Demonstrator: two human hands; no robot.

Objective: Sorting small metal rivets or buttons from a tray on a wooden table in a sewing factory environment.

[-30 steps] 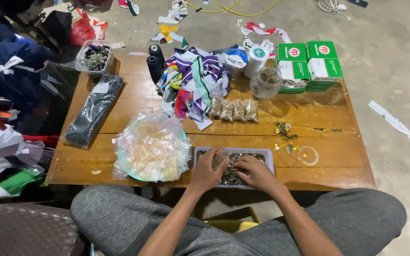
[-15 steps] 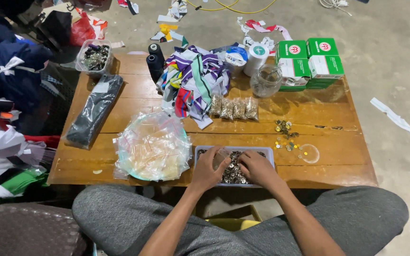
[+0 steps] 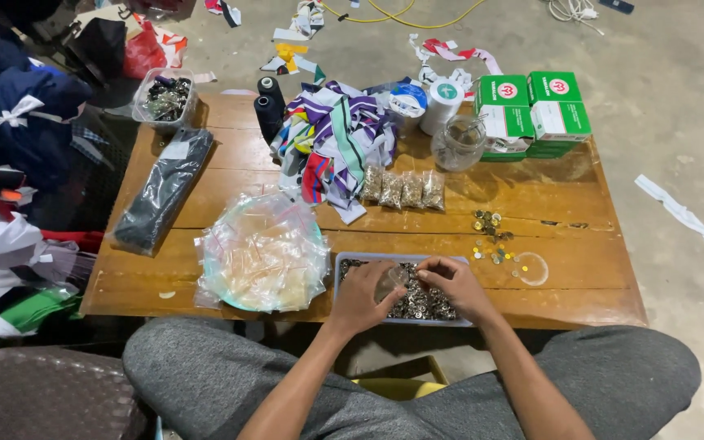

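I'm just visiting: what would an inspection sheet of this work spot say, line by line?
Surface: low wooden table, worn.
Job's things: grey tray of small metal pieces; small clear bag held over it.
Clutter: pile of clear bags, three filled packets, striped ribbons, glass jar, green boxes, loose metal pieces, dark thread cones.
Hands: left hand and right hand both at the small bag.
Cables: yellow cable on floor.
Surroundings: concrete floor, fabric heaps at one side.

tray on table, bags left
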